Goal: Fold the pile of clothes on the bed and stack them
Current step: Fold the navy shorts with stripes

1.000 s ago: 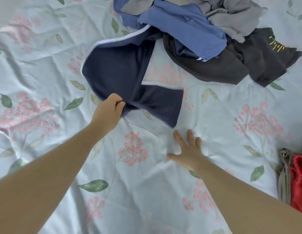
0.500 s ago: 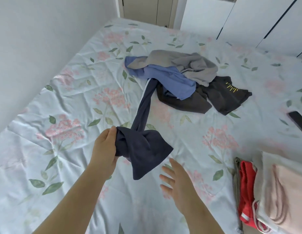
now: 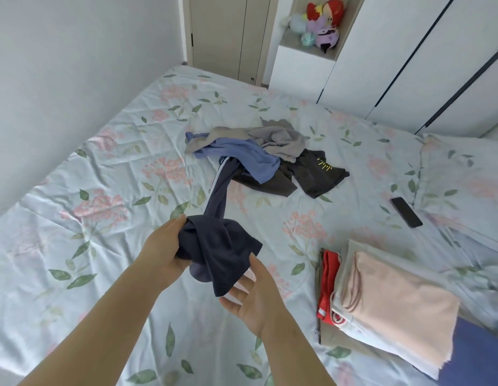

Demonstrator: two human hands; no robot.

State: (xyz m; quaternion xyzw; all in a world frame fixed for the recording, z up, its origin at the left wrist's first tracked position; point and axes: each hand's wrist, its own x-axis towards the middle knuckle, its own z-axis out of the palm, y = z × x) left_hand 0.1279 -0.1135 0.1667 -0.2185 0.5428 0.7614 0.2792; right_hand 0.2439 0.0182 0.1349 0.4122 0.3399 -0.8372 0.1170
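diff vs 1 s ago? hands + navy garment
The left hand has lifted the navy garment off the bed sheet and pulled it toward the person, stretching it out of the clothes pile. The right hand left the sheet and is now open beneath the hanging end. Unchanged: left grip, pile.

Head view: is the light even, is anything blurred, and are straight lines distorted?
Head view: the light is soft and even, with no glare and only faint shadows; the left hand and navy garment are sharp; the right hand is slightly blurred; the door lines on the wardrobe lean steeply, a wide-angle effect.
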